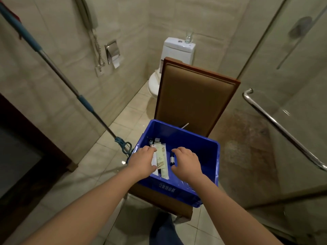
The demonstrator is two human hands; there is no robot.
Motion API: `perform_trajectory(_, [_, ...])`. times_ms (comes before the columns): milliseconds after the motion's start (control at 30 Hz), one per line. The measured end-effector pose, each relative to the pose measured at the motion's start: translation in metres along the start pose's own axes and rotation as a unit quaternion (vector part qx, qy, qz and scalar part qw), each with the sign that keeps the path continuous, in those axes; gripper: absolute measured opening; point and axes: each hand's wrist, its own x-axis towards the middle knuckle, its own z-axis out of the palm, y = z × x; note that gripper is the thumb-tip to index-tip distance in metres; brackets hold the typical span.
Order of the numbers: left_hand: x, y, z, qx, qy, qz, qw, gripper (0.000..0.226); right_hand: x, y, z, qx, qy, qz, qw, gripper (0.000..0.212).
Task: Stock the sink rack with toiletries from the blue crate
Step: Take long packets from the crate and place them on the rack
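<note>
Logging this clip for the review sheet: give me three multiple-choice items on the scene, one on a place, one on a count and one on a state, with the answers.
1. Where does the blue crate stand?
A. on the floor tiles
B. on the seat of the chair
C. on the toilet lid

2. How many hands reach into the crate?
A. none
B. one
C. two

3. How is the glass on the toilet tank placed?
A. upright
B. lying on its side
C. shattered

Answers:
1 B, the brown seat edge shows under the crate.
2 C, the left hand and the right hand are both inside its walls.
3 A, it stands tall on the tank's lid.
</note>
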Motion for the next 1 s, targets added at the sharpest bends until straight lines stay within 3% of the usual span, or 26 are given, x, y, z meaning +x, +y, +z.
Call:
perform_trajectory(300, [0.090,-0.009,0.032,-0.028,-0.075,-0.091,0.993,0.066,0.096,0.047,0.039,0.029,-0.119,0.009,0.992,0.060])
perform_trajectory(600, [0.153,-0.036,0.086,-0.103,-0.159,-0.199,0.962,0.065,0.160,0.078,0.096,0.078,-0.253,0.036,0.964,0.060])
perform_trajectory(1000, [0.207,-0.071,0.179,-0.223,-0.185,-0.316,0.904,0.066,0.235,0.103,0.185,0.204,-0.315,0.125,0.918,0.039])
